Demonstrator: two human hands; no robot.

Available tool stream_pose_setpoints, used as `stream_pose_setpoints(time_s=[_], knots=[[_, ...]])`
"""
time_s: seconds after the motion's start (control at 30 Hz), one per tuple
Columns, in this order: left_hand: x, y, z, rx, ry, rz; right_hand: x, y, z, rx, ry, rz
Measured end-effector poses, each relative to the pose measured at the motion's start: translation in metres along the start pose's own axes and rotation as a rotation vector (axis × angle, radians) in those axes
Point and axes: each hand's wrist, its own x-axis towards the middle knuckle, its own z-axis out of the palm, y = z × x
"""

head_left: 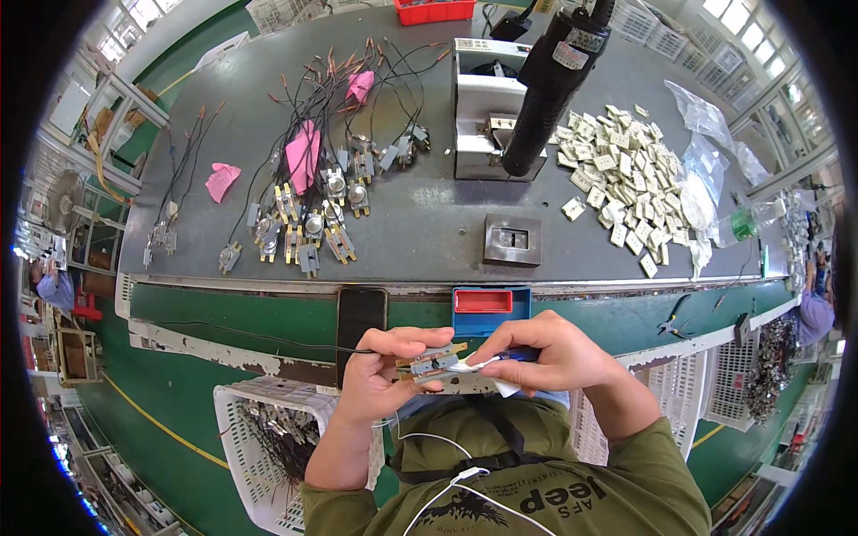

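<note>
My left hand (376, 368) is closed on a small electrical part (435, 362) with a grey body and brass-coloured terminals, and a black wire (259, 335) runs off it to the left. Close against its right end, my right hand (559, 355) pinches a thin white piece (503, 386), cloth or paper. A blue handle (518, 355) also shows among the right fingers; the rest of that tool is hidden. Both hands are just in front of the bench's near edge, above my lap.
Similar wired parts (313, 223) lie heaped at left with pink scraps (302, 156). A pile of cream blocks (630, 179) is at right. A metal fixture (513, 239), a press (487, 116), a phone (362, 314), a blue tray (492, 323) and pliers (672, 318) surround the work.
</note>
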Motion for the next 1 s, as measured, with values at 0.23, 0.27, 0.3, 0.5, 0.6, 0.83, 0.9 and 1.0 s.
stream_pose_setpoints(time_s=[0.23,0.27,0.3,0.5,0.6,0.83,0.9,1.0], knots=[[0.0008,-0.0017,-0.0010,-0.003,-0.010,-0.005,0.0003,-0.0012,-0.0017,-0.044,-0.013,-0.021],[0.0011,-0.0015,-0.0008,0.005,-0.013,0.002,0.0001,-0.0009,-0.0017,-0.039,-0.006,-0.023],[0.0012,-0.0013,-0.0002,0.004,-0.013,0.002,-0.0002,-0.0007,-0.0018,-0.034,0.002,-0.026],[0.0011,-0.0021,-0.0001,0.004,-0.008,0.007,-0.0003,-0.0001,-0.0022,-0.023,0.007,-0.026],[-0.0001,-0.0011,-0.0001,0.022,-0.013,0.010,0.0000,0.0007,-0.0012,-0.059,-0.018,-0.056],[-0.0004,-0.0014,0.0006,0.001,-0.006,0.007,0.0003,-0.0004,-0.0005,-0.045,-0.002,-0.037],[-0.0014,-0.0014,0.0009,-0.001,0.000,0.004,0.0018,0.0016,0.0002,-0.091,0.000,-0.120],[-0.0017,0.0006,0.0018,0.003,0.020,-0.005,0.0019,0.0006,-0.0013,-0.048,0.004,-0.039]])
